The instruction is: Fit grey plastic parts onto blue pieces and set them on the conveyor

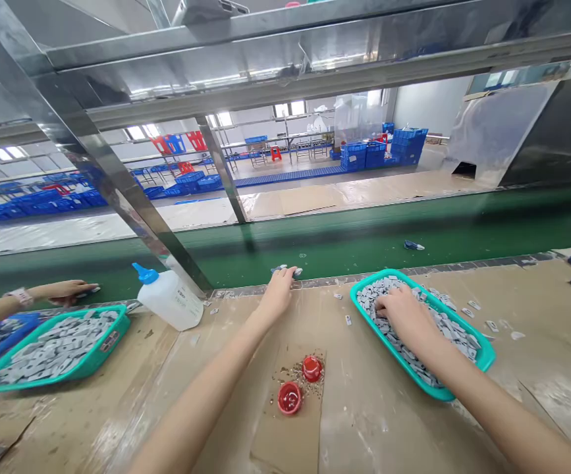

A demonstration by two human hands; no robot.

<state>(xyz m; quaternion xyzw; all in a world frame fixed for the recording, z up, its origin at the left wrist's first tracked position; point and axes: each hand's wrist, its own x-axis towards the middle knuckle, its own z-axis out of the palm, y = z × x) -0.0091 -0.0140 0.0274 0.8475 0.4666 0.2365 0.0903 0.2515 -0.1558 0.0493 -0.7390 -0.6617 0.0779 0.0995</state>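
My left hand (280, 291) reaches to the near edge of the green conveyor belt (344, 245). Its fingers are closed on a small dark-and-white piece (285, 268), which shows at both sides of the fingertips. At the right, my right hand (406, 315) dips into a turquoise plastic basket (416, 383) heaped with small grey plastic pieces (456, 337). Its fingers are bent into the heap, and the fingertips are hidden there. A dark blue piece with a white tip (413, 245) lies on the belt beyond the basket.
Two red caps (290, 397) with liquid rest on a wet cardboard strip (285, 440). A white bottle with blue spout (171, 299) stands by a metal post. Left of it are another turquoise basket (110, 343) and a co-worker's hand (65, 291). Loose grey pieces (467, 312) lie rightward.
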